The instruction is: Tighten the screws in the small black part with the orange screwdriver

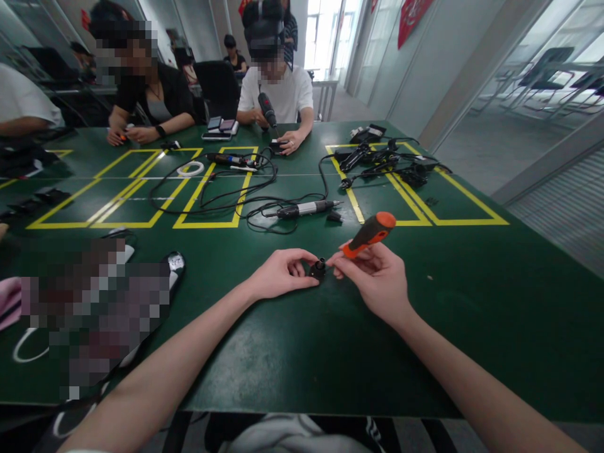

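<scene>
Between the thumb and fingers of my left hand (285, 272) is a small black part (318, 269) with a short round tube on top, resting on the green table. My right hand (377, 277) grips a screwdriver (370, 234) with an orange and dark grey handle, tilted so its butt points up and right. The screwdriver's shaft runs down toward my fingertips, close beside the black part; whether its tip touches anything I cannot tell. Just beyond my hands lies a small black piece (335, 216), near a grey and black electric screwdriver (306, 209).
Black cables (212, 201) loop across the table (472, 302), marked with yellow tape. A pile of black plugs and cords (377, 160) lies at the back right. Blurred-out objects (123, 314) lie on my left. Across the table a person (276, 94) holds a power screwdriver (267, 111).
</scene>
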Demonstrator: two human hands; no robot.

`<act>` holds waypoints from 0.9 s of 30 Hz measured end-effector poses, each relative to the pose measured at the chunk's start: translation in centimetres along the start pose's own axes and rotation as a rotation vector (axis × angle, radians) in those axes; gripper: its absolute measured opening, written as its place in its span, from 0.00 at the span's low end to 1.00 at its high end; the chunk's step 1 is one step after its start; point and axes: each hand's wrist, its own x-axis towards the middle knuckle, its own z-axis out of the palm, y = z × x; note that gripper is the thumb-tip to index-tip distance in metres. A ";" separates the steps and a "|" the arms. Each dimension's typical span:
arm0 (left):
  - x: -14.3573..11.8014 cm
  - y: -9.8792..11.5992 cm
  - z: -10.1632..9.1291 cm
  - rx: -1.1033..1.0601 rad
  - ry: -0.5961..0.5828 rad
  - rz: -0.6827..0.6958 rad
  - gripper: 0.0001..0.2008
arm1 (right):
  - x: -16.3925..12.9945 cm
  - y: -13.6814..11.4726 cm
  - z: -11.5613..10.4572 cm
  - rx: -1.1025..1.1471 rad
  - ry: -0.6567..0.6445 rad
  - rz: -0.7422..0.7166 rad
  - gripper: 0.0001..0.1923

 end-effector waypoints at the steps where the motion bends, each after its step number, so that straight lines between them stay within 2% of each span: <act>1: 0.0 0.0 0.0 0.002 0.000 -0.002 0.22 | 0.1 0.0 0.0 0.003 0.000 -0.003 0.13; 6: 0.0 0.1 0.0 0.003 -0.003 0.001 0.21 | 0.3 -0.4 -0.1 0.011 -0.060 -0.064 0.09; 10: 0.0 0.1 0.0 0.010 -0.002 -0.015 0.22 | 0.3 -0.3 0.0 0.064 -0.107 -0.031 0.13; 13: 0.0 0.1 0.0 0.012 0.002 -0.010 0.22 | 0.1 -0.1 0.2 0.103 -0.090 -0.021 0.16; 17: 0.0 0.0 0.0 0.000 0.000 0.002 0.22 | 0.1 -0.3 0.2 0.069 -0.061 -0.029 0.14; 21: 0.0 -0.1 0.0 -0.005 0.008 0.006 0.22 | 0.3 -0.4 0.0 0.037 -0.087 -0.023 0.12; 27: -0.1 0.0 0.0 0.017 0.000 -0.017 0.23 | 0.2 -0.2 0.2 0.121 -0.108 -0.004 0.16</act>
